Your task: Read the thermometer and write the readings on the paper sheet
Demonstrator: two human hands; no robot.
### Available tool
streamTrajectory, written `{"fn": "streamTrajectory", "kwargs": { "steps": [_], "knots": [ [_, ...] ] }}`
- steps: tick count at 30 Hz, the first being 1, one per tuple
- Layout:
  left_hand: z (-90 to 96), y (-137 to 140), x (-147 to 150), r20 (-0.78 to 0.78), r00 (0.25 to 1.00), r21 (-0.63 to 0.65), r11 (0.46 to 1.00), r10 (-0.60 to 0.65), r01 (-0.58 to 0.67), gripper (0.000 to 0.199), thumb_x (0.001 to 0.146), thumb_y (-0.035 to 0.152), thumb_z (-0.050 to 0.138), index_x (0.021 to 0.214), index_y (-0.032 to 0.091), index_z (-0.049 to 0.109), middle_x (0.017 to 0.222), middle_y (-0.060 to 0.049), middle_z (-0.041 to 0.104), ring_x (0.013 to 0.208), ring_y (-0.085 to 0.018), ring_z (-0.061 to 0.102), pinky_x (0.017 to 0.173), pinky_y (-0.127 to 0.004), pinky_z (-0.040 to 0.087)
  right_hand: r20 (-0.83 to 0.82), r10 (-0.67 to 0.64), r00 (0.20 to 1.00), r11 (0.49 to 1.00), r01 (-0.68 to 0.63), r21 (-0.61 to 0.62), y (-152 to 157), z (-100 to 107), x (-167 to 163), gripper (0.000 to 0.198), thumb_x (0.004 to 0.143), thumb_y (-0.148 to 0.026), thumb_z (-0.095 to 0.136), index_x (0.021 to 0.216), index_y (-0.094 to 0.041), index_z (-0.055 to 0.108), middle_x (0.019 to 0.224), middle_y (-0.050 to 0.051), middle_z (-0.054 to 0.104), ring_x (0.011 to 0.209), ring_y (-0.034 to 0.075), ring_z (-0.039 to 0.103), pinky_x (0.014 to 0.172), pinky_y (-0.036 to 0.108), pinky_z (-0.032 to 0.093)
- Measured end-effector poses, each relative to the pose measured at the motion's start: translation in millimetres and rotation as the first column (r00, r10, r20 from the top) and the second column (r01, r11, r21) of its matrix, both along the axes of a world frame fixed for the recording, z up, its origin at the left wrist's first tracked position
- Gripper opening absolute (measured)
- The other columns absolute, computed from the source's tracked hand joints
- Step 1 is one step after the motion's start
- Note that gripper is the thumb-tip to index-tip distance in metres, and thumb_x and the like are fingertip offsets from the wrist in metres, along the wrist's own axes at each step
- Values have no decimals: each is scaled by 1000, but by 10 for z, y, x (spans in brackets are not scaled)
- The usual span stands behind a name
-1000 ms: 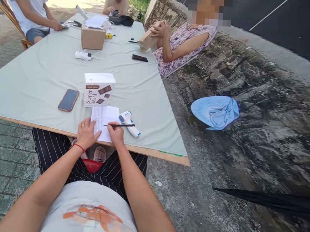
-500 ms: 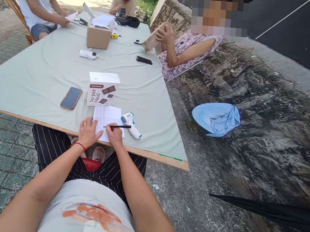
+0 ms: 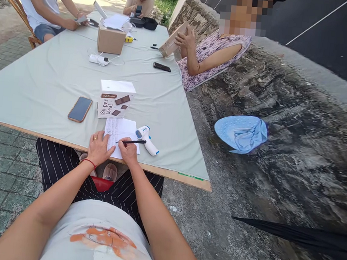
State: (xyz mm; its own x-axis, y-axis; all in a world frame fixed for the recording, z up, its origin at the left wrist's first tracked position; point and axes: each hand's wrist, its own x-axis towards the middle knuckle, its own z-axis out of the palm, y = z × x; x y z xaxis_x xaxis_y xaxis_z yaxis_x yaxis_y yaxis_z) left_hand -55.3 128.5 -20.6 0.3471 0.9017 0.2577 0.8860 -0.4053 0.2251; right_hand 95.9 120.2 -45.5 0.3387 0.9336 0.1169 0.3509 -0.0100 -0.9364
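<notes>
Some pressure from the spread left grip [image 3: 98, 149] should keep the paper [image 3: 128, 129] steady while the right grip [image 3: 129, 152] pinches the pen [image 3: 137, 142].

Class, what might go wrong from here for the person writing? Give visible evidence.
The paper lies close to the front of the table; it might slip if the left hand lifts.
The white handheld device lies close to the right hand and pen, so a sideways sweep could nudge it.
The white box stands at the paper's far end; pushing the paper might bump it.
</notes>
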Motion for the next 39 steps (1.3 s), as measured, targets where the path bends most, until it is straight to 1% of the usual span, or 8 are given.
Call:
{"fn": "streamTrajectory", "kwargs": {
  "steps": [8, 13, 25, 31, 39],
  "knots": [
    [8, 3, 2, -4, 1000, 1, 1000, -6, 6, 50, 88, 47, 57, 126, 14, 58, 136, -19, 53, 129, -34, 45, 110, -48, 32, -25, -16, 1000, 1000, 16, 19, 3, 7, 5, 19, 74, -42, 51, 72, -24, 57, 69, 0, 66, 67, 19, 60, 73, 32, 49],
    [23, 0, 6, 8, 1000, -7, 1000, -3, 3, 48, 88, 47, 58, 124, 16, 58, 136, -18, 52, 130, -34, 45, 110, -48, 32, -16, -6, 1000, 1000, 7, 27, 6, -6, 6, 19, 74, -42, 51, 72, -25, 57, 69, 0, 66, 66, 18, 59, 74, 32, 49],
    [-30, 14, -7, 13, 1000, 24, 1000, -14, 14, 48, 87, 47, 58, 125, 16, 58, 134, -18, 53, 129, -33, 45, 110, -48, 33, -12, 0, 1000, 1000, 0, 8, -5, 17, 7, 18, 72, -41, 51, 71, -24, 56, 67, 0, 64, 65, 18, 58, 72, 31, 49],
    [-63, 23, -20, 24, 1000, 39, 999, -9, 8, 47, 87, 47, 58, 124, 17, 58, 134, -18, 53, 128, -33, 45, 109, -49, 33, 1, -14, 1000, 1000, 14, 22, 1, -4, 5, 18, 74, -41, 50, 72, -24, 56, 64, -1, 64, 64, 18, 59, 69, 31, 48],
    [-51, 20, -13, 8, 1000, 55, 998, -6, 6, 49, 87, 47, 58, 123, 15, 59, 133, -19, 54, 127, -34, 46, 109, -48, 34, -1, -47, 999, 999, 47, 22, 1, -21, 13, 22, 74, -45, 49, 73, -24, 57, 69, 0, 66, 66, 19, 60, 71, 33, 48]
  ]
}}
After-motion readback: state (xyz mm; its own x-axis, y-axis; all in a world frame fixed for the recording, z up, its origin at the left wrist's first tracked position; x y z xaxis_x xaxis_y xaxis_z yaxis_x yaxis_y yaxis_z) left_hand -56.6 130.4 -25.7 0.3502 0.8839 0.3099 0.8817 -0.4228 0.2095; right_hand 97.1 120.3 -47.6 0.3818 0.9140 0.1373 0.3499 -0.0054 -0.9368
